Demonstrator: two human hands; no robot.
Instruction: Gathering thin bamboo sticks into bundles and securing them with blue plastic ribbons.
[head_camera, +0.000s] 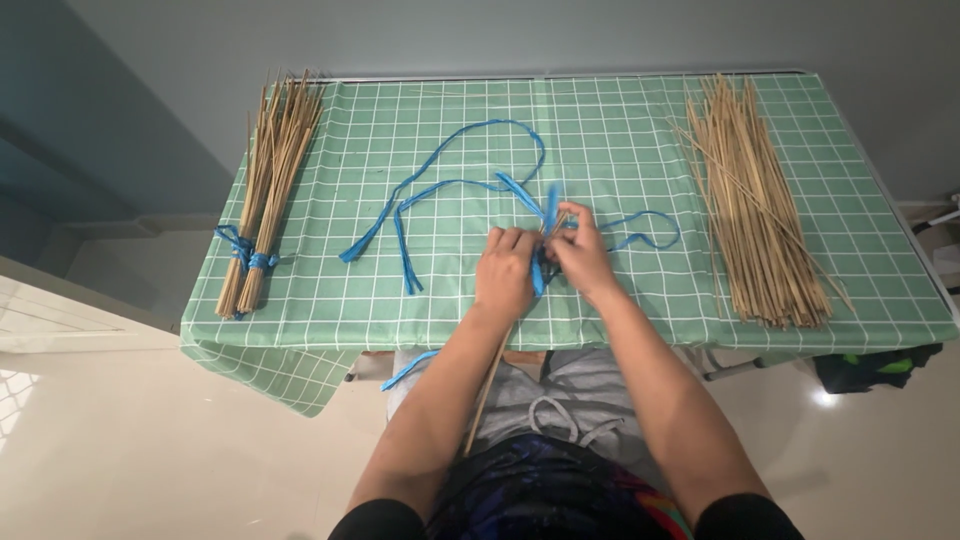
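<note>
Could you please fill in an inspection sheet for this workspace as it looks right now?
Surface: table covered by a green cloth with a white grid, one corner hanging off the near left edge.
Job's things: a thin bunch of sticks held at the table's near edge, running back over the lap; blue ribbon looped across the cloth to the hands.
Clutter: tied stick bundles at left, bound with blue ribbon; loose stick pile at right.
Grippers: left hand closed around the bunch; right hand pinching ribbon at it.
Cables: nothing seen.
Surroundings: pale tiled floor, grey wall, dark bag under the table at right.
</note>
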